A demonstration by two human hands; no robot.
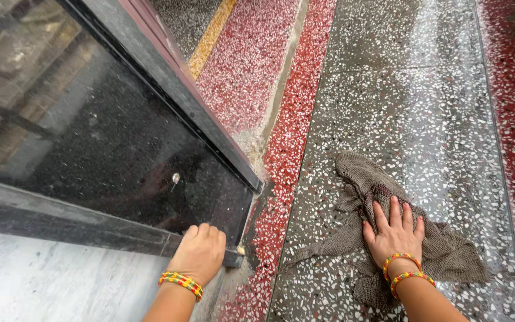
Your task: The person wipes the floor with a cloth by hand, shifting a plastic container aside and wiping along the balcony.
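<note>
My right hand [393, 231] lies flat, fingers spread, pressing on a coarse grey-brown cloth [448, 250] spread on the speckled grey terrazzo floor [400, 107]. My left hand [201, 251] is curled over the lower edge of a dark polished stone ledge [90, 229], gripping it near its corner. Both wrists wear yellow, red and green beaded bangles.
A glossy black granite panel [102, 149] fills the left, reflecting a window frame. Red speckled strips [287, 149] run along the floor, with a yellow strip [213, 36] farther up. Pale marble [43, 280] lies at the lower left. The grey floor looks wet.
</note>
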